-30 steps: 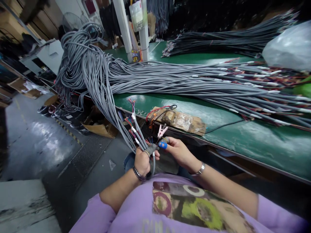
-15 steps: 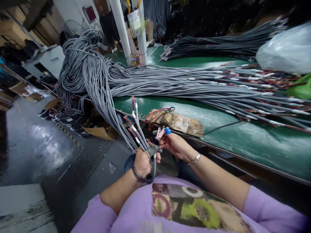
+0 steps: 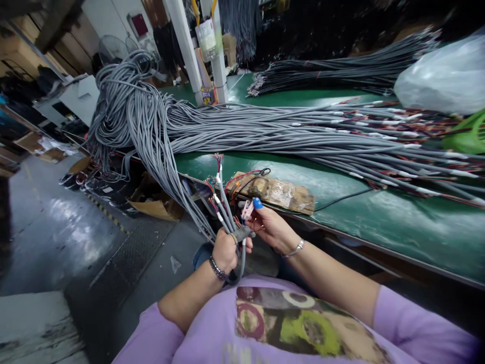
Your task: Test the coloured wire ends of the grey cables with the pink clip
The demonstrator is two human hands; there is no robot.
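My left hand (image 3: pixel 226 250) is closed around several grey cables (image 3: pixel 227 215), a grey cover on its thumb. Their stripped ends, with white sleeves and fine coloured wires (image 3: pixel 219 163), point up past the fist. One cable loops down below the hand. Just right of it, my right hand (image 3: pixel 273 228) is pinched, with a blue finger cover (image 3: pixel 257 203) on its thumb. Between its fingertips is a small pale pink clip-like tool (image 3: pixel 247 209), its exact kind unclear. Thin reddish wires (image 3: pixel 256 227) run between the two hands.
A large bundle of grey cables (image 3: pixel 242 129) lies along the green table (image 3: pixel 364 212) and spills over its left end. A worn wooden block (image 3: pixel 282 193) sits at the near edge. Behind are darker cables (image 3: pixel 333 73) and a clear plastic bag (image 3: pixel 441 76). An open carton (image 3: pixel 155 205) stands below.
The cable ends and my left hand have shifted slightly right. My right hand, with the pink tool, has moved a little left, so the hands are closer together.
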